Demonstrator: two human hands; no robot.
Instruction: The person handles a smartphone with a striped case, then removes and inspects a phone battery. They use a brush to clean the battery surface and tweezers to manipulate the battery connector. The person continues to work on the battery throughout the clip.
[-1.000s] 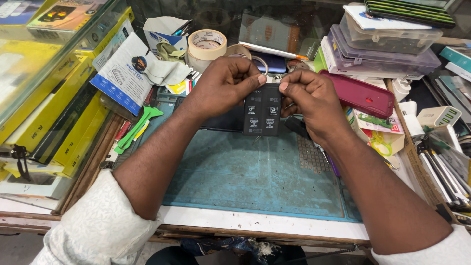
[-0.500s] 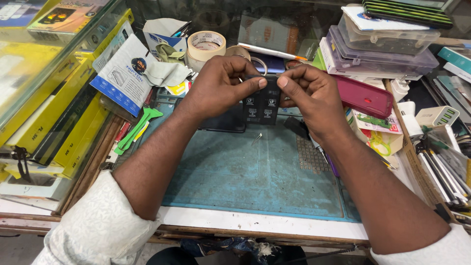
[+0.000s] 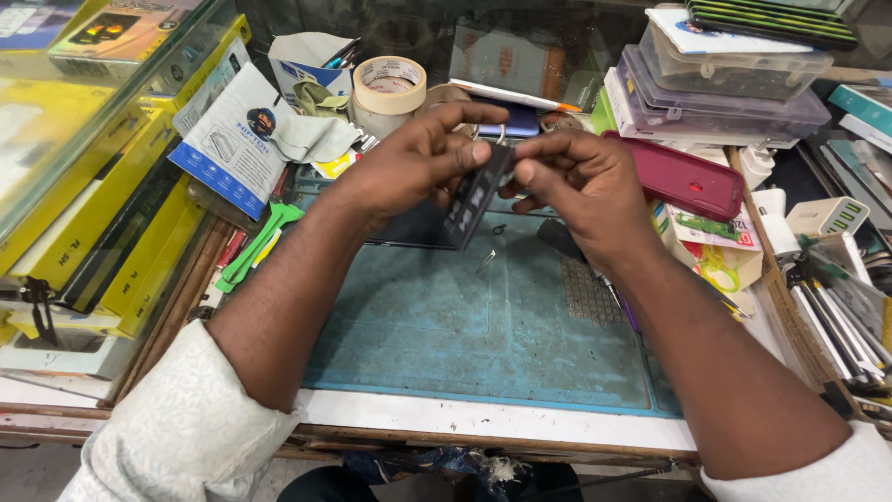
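A small flat black packet (image 3: 474,197) with pale printing hangs tilted on edge above the blue-green work mat (image 3: 483,325). My left hand (image 3: 413,163) pinches its upper left side between thumb and fingers. My right hand (image 3: 581,191) grips its upper right edge, thumb pressed near the top. Both hands meet at the packet's top, over the far part of the mat. A dark flat device (image 3: 409,228) lies on the mat under the hands, mostly hidden.
A tape roll (image 3: 390,85), a paper cup of tools and a blue-white leaflet (image 3: 232,139) crowd the back left. A maroon phone case (image 3: 683,177) and stacked plastic boxes (image 3: 720,88) sit at the right. Yellow boxes line the left. Green plastic tools (image 3: 255,246) lie at the mat's left edge.
The packet has turned from flat toward me to edge-on and tilted. Both hands have shifted their grip to its top.
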